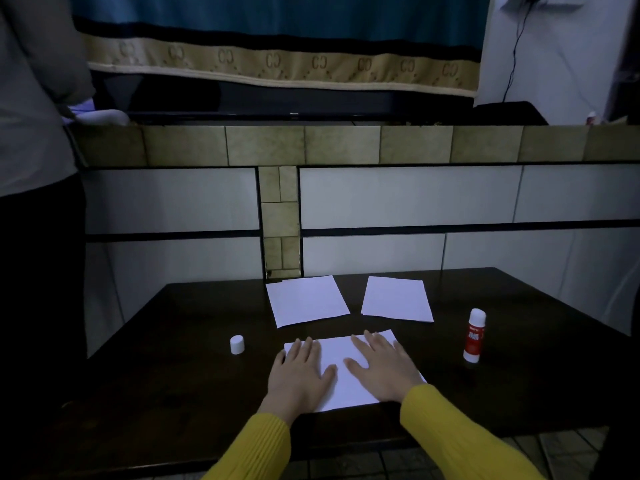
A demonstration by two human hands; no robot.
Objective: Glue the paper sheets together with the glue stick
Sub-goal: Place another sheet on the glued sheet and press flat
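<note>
At the far left we are seeing a second person (31, 140) standing beside the dark wooden table (166, 375), in a grey top and dark trousers, with a white-gloved hand (100, 116) resting near the tiled ledge (263, 144) behind the table.

Moving right along the table, a small white cap (237, 344) is standing alone on the wood, well apart from everything else and to the left of our hands.

Next we are pressing the left hand (300, 374) flat on the left part of the near paper sheet (337, 358) — fingers straight and slightly spread, gripping nothing, thumb pointing inward. Beyond it, towards the wall, another paper sheet (306, 300) is lying flat, turned a little askew.

The right hand (379, 367) is lying flat on the right part of the same near sheet, its fingers also straight and open, palm down, holding nothing. A second edge is showing along the far side of that sheet under our fingertips, though we cannot tell for certain how many layers are lying there. Both forearms are wearing yellow ribbed sleeves (460, 434).

Further back and to the right, a third paper sheet (396, 298) is lying flat, apart from the other far sheet.

At the right, the glue stick (474, 336) is standing upright on the table — red label, white body, uncapped tip showing — well clear of our right hand and touched by neither.
</note>
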